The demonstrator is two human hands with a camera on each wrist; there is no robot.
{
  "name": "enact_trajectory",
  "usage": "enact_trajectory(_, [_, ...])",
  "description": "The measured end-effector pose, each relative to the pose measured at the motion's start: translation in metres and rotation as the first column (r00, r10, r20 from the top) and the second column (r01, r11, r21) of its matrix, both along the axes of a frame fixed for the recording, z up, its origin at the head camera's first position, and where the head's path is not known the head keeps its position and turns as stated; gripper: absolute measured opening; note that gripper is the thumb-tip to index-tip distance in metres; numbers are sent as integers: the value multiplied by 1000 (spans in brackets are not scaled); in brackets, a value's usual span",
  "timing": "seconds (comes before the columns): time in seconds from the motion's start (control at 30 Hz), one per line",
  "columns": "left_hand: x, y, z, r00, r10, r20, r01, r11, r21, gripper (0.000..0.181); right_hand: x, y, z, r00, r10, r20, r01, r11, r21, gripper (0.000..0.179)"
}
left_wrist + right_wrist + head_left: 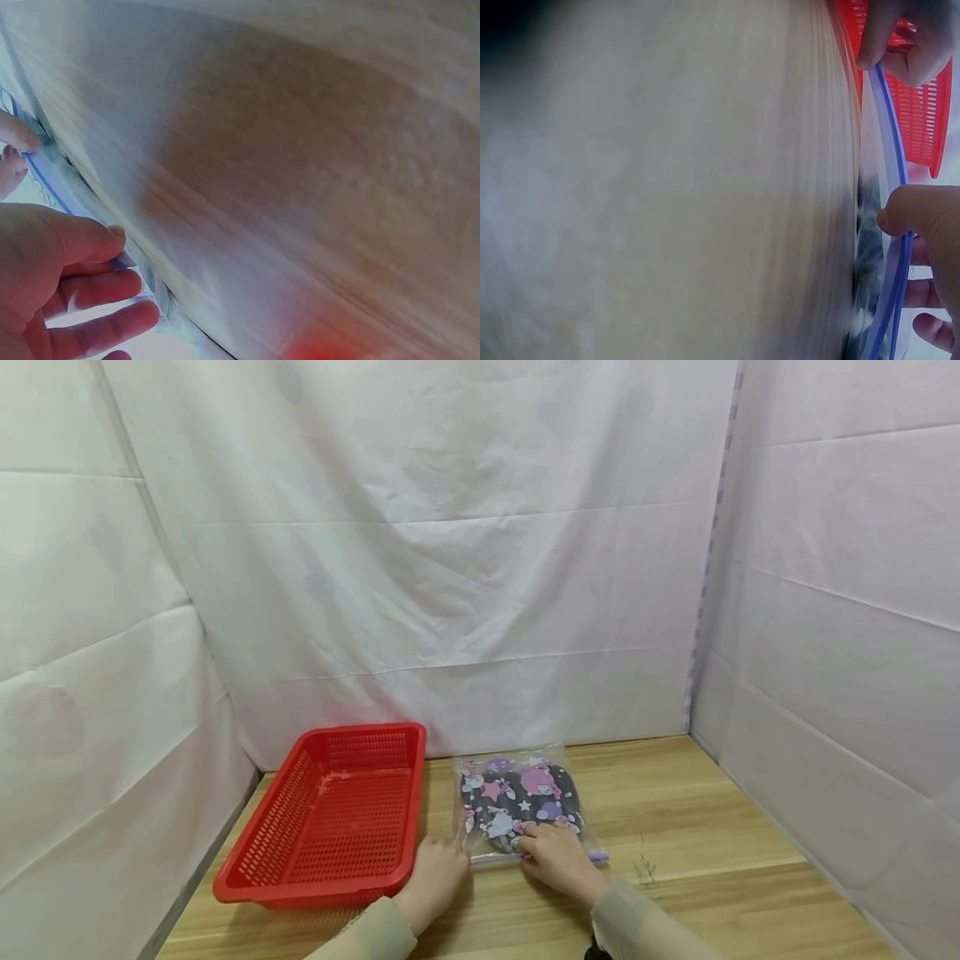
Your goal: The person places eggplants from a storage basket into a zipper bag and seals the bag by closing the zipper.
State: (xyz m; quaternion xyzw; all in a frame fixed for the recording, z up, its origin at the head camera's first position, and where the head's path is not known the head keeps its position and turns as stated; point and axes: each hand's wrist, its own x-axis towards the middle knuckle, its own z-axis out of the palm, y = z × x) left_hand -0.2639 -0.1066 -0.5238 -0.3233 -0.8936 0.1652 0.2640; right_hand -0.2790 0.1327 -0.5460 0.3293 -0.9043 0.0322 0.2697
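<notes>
A clear zip bag (523, 806) printed with pink, purple and white cartoon figures and stars lies on the table, with something dark inside it. Its purple-blue zip strip (895, 142) runs along the edge facing me. At the left end of that strip, my left hand (437, 872) pinches the corner between thumb and fingers. My right hand (558, 860) grips the strip farther right, thumb on the near side and fingers behind, as the right wrist view shows. Between the two hands the strip stretches fairly straight. The bag's dark contents are partly covered by the print.
Close on the left stands a red perforated plastic basket (410, 827), its near right corner beside my left hand. The wooden table (675, 810) meets white cloth walls (480, 610) at the back and sides. A small black object (596, 950) shows under the right sleeve.
</notes>
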Motion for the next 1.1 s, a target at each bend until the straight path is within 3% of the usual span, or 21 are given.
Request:
enact_trajectory(0.43, [1, 0, -3, 999, 31, 37, -30, 999, -19, 12, 4, 3, 5, 998, -9, 70, 8, 1000, 8, 27])
enact_trajectory(1.1, [2, 0, -1, 999, 21, 40, -21, 1000, -5, 9, 0, 11, 1, 998, 27, 52, -26, 999, -23, 22])
